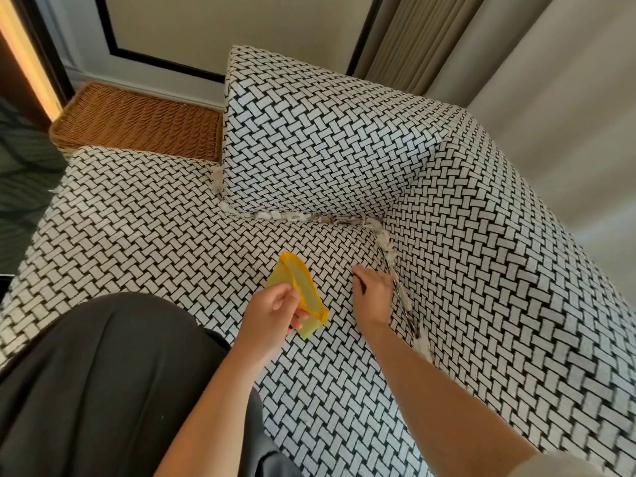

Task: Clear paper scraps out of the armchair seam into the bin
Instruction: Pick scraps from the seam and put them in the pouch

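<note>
Our left hand [275, 309] grips a small yellow bin [303, 294] above the armchair seat [155, 228]; our right hand [373, 292] reaches into the right seam, fingers hidden, grip unclear; paper scraps [385, 241] line that seam, touching the fingers and running beyond them.

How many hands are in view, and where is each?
2. The left hand holds a yellow bin over the seat; the right hand works at the right seam among paper scraps.
</note>
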The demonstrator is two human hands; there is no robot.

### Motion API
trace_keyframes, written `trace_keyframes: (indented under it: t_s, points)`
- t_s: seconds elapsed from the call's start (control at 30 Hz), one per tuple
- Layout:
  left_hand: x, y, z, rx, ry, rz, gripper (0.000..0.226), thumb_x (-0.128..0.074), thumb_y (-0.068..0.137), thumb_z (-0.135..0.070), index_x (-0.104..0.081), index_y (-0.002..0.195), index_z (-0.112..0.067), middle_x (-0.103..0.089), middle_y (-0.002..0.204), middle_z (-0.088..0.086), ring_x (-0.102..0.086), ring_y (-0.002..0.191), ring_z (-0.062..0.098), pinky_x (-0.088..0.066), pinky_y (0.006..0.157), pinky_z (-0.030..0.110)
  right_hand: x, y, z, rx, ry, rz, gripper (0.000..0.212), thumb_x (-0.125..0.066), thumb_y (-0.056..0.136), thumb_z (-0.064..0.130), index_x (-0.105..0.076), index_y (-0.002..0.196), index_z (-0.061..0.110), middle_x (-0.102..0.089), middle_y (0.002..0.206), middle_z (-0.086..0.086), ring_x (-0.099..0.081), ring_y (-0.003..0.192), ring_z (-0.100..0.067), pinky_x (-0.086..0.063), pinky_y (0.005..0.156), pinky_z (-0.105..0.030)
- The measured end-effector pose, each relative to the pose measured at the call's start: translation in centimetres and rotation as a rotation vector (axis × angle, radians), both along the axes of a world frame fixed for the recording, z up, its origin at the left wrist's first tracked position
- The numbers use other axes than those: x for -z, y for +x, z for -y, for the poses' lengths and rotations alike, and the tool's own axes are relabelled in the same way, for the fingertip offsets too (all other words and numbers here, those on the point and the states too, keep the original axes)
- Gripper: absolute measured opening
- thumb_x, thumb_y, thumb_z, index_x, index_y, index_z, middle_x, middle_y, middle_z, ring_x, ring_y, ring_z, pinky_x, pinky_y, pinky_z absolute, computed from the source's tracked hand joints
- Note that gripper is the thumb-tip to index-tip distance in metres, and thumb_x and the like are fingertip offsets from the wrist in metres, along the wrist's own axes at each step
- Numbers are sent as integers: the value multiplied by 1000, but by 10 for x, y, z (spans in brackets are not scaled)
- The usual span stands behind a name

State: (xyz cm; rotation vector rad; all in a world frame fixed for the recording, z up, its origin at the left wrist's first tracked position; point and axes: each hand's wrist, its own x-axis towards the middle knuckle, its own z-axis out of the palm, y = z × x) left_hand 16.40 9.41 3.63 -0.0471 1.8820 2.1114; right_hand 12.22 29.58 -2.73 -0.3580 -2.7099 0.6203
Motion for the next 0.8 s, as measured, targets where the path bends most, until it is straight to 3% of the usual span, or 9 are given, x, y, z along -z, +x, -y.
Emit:
trace_keyframes:
  t_s: [0.13, 0.2, 0.33, 0.43, 0.53, 0.67, 0.8]
  points:
    - [-7, 9, 4, 33, -116, -75, 25, -45, 95, -10, -54, 81, 9, -60, 69, 17, -54, 50, -1, -42, 49, 10, -1, 30, 9, -89, -39, -63, 25, -59, 87, 3, -67, 110, 5, -68, 107, -7, -53, 109, -22, -40, 95, -26]
    - [-8, 16, 6, 72, -223, -132, 23, -47, 94, -13, -57, 80, 4, -64, 69, 13, -55, 52, 0, -45, 53, 14, 2, 47, 11, -155, -32, -96, 27, -63, 83, 0, -68, 109, 6, -68, 106, -8, -57, 108, -23, -44, 96, -31]
    - [-9, 25, 6, 105, -311, -120, 18, -53, 90, -12, -57, 73, -9, -63, 64, 2, -57, 56, 5, -45, 58, 18, 4, 73, 14, -203, -9, -134, 29, -67, 80, -2, -68, 108, 5, -70, 95, -9, -62, 93, -22, -52, 83, -30]
    - [-11, 30, 7, 66, -296, -61, 17, -54, 88, -9, -56, 71, -10, -63, 63, 1, -56, 54, 4, -42, 51, 13, 0, 90, 17, -173, -103, -123, 28, -64, 83, 0, -66, 110, 7, -69, 86, -7, -62, 78, -17, -51, 72, -21]
    - [-11, 30, 9, 27, -265, 15, 20, -51, 87, -5, -54, 68, -9, -59, 61, 3, -52, 51, 7, -38, 46, 12, -3, 104, 18, -175, -132, -114, 25, -60, 86, 0, -66, 109, 8, -68, 83, -6, -59, 73, -13, -55, 68, -24]
    - [-10, 30, 6, 4, -334, -19, 23, -46, 92, -11, -53, 70, -7, -58, 62, 5, -51, 51, 9, -39, 49, 16, -14, 107, 19, -27, -271, -52, 29, -54, 91, 4, -59, 120, 6, -61, 71, -2, -52, 58, -10, -52, 55, -24]
    - [-10, 30, 5, 38, -381, -72, 24, -42, 96, -18, -55, 81, -4, -58, 66, 3, -54, 55, 9, -39, 51, 15, -36, 98, 34, 137, -546, -25, 38, -50, 93, 7, -50, 130, 10, -49, 63, 4, -39, 51, -4, -42, 50, -13]
